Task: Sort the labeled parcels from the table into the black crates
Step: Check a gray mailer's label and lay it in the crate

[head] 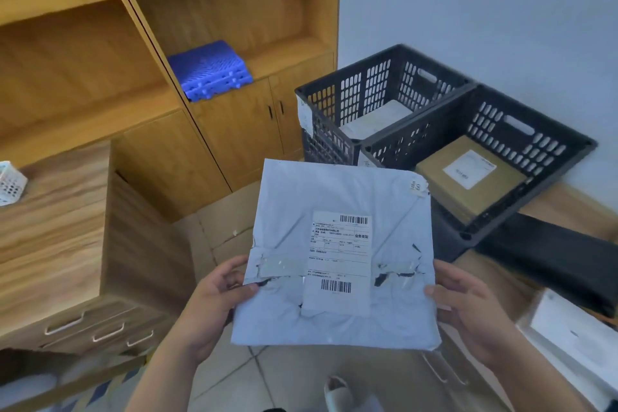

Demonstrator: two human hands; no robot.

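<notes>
The left hand (214, 308) is gripping the left edge of a pale grey mailer (337, 264), thumb on its front, and the right hand (468, 308) is pinching the right edge — the bag is hanging flat in the air between them, in front of the crates. It is looking crumpled and torn in spots, carrying a white label (339, 252) with two barcodes and print too small to read — a corner tag is reading "60". Behind, the left crate (354, 94) is holding something white and the right crate (535, 137) a brown box (468, 177) with a white label.
</notes>
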